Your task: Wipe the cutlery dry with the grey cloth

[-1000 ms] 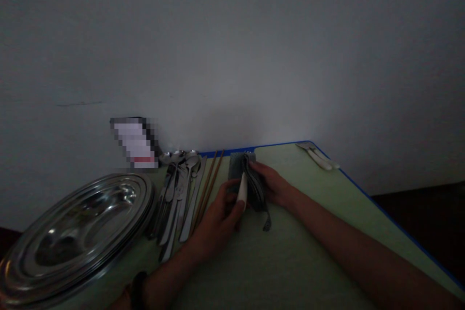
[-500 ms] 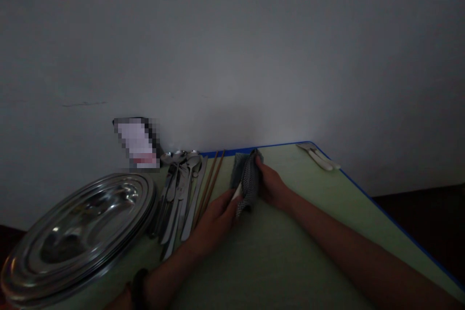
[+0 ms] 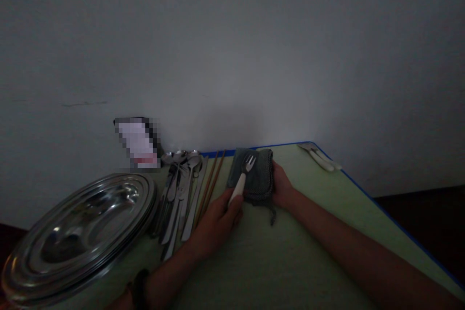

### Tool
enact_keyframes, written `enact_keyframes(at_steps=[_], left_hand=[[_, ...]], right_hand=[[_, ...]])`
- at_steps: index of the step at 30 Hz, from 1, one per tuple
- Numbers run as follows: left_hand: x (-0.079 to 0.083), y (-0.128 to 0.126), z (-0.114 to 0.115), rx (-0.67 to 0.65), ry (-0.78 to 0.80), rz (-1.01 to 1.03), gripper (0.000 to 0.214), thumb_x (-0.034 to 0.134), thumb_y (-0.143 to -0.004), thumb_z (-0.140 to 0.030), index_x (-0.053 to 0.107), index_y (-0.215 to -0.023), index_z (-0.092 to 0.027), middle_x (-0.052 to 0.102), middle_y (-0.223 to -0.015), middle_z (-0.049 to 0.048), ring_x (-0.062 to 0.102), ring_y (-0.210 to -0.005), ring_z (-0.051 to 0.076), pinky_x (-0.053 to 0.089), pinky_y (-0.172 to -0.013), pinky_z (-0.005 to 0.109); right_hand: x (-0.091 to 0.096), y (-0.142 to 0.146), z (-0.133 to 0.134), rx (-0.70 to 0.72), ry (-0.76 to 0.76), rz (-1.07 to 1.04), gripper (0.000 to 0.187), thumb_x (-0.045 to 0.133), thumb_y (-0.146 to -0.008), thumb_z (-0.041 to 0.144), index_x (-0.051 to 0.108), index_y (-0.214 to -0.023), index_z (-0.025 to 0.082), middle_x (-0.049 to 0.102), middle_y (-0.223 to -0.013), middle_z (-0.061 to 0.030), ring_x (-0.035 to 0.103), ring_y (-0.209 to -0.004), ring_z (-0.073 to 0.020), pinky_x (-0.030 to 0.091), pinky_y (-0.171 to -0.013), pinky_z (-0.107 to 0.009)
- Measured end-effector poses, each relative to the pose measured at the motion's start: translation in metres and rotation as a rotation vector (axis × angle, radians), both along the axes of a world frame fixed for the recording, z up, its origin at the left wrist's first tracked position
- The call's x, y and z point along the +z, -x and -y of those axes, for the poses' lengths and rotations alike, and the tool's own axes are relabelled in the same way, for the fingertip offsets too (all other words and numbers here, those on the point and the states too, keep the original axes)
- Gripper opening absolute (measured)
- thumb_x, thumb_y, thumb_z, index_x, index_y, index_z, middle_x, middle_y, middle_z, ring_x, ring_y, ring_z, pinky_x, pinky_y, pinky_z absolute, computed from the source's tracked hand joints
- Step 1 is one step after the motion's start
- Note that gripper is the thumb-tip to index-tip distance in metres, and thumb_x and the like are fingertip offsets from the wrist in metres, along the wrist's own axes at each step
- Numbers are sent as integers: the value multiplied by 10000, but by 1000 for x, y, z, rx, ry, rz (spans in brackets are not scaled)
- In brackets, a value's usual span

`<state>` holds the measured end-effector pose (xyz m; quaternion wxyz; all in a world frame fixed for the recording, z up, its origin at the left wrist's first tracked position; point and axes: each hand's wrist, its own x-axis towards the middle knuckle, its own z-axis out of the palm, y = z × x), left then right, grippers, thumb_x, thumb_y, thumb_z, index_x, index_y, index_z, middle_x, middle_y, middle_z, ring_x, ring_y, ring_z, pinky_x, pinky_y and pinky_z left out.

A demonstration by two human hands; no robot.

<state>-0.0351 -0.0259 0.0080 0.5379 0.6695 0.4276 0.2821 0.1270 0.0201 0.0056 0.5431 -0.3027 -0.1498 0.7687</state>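
My left hand (image 3: 220,215) is closed around the white handle of a fork (image 3: 240,185), whose metal tines point up and away from me. Behind the fork lies a folded grey-green cloth (image 3: 260,179) with a patterned edge, and the tines are over its face. My right hand (image 3: 283,186) grips this cloth from its right side; most of those fingers are hidden behind it. Left of my hands, a pair of wooden chopsticks (image 3: 215,174) rests on the table beside a cluster of metal spoons, forks and knives (image 3: 181,198).
A stack of shiny oval metal plates (image 3: 145,189) stands on the left of the green table (image 3: 308,232). Behind it, a phone-like device (image 3: 136,143), blurred out, leans against the wall (image 3: 232,48). White-handled cutlery (image 3: 321,159) lies near the far right corner.
The cloth, earlier folded around the fork's head, is now opened out flat behind it, so the tines show. My right hand has shifted slightly right and down with the cloth.
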Motion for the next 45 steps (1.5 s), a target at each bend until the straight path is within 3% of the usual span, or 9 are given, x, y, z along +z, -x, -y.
enact_keyframes(at_steps=[2, 5, 10, 16, 23, 29, 32, 40, 45], left_hand=[[4, 0, 1, -22, -33, -45, 330, 382, -865, -456, 519, -948, -167, 404, -601, -54, 369, -525, 97, 308, -476, 199], [7, 0, 2, -39, -86, -95, 321, 390, -863, -448, 531, -934, -169, 450, -658, -29, 405, -589, 117, 345, -526, 211], [4, 1, 0, -54, -89, -121, 306, 377, -861, -434, 524, -874, -166, 448, -663, -27, 405, -596, 120, 347, -531, 212], [5, 5, -3, -132, -177, -251, 261, 348, -845, -330, 481, -687, -169, 423, -596, -38, 393, -542, 110, 301, -488, 207], [10, -1, 7, -221, -412, -438, 243, 360, -838, -293, 522, -710, -165, 540, -620, 6, 492, -559, 147, 326, -524, 238], [11, 2, 8, -115, -261, -277, 301, 304, -881, -345, 479, -705, -174, 464, -591, -22, 429, -539, 122, 306, -483, 218], [8, 5, 10, -49, -279, -198, 303, 290, -897, -380, 465, -754, -179, 453, -614, -26, 404, -555, 118, 313, -502, 217], [12, 1, 11, -174, -265, -267, 303, 288, -910, -395, 490, -828, -184, 517, -689, -10, 472, -635, 140, 340, -590, 243], [11, 3, 10, -190, -241, -262, 320, 299, -906, -411, 501, -819, -178, 484, -644, -28, 449, -598, 132, 333, -558, 236]], right_hand=[[-2, 1, 1, 15, 11, 57, 273, 384, -834, 331, 608, -852, 176, 671, -690, -32, 630, -725, -173, 485, -749, -337], [-6, 2, 2, 10, -132, 141, 132, 533, -768, 266, 596, -859, 195, 662, -672, 0, 618, -644, -154, 492, -702, -314], [-12, 5, 3, -68, -340, 339, 213, 645, -672, 213, 587, -877, 208, 669, -768, 9, 599, -654, -140, 479, -673, -290], [-19, 10, 1, -248, -447, 628, 213, 628, -697, 297, 620, -889, 206, 658, -889, -3, 571, -824, -151, 435, -779, -283], [-14, 6, 2, -124, -175, 312, 278, 541, -758, 455, 623, -767, 190, 674, -745, -28, 605, -777, -172, 466, -760, -297], [-7, 4, 0, -29, -143, 76, 334, 471, -786, 495, 613, -843, 198, 684, -806, -44, 611, -864, -186, 466, -802, -338], [-5, 1, -2, 50, -208, -26, 381, 413, -797, 514, 605, -912, 205, 686, -841, -43, 608, -897, -199, 451, -824, -385], [6, 1, 8, 105, -154, 19, 286, 388, -810, 322, 622, -862, 168, 686, -760, -48, 633, -788, -195, 462, -795, -352], [-2, 5, 8, 135, -144, 142, 154, 501, -789, 252, 616, -843, 166, 670, -668, -14, 623, -629, -157, 479, -735, -316]])
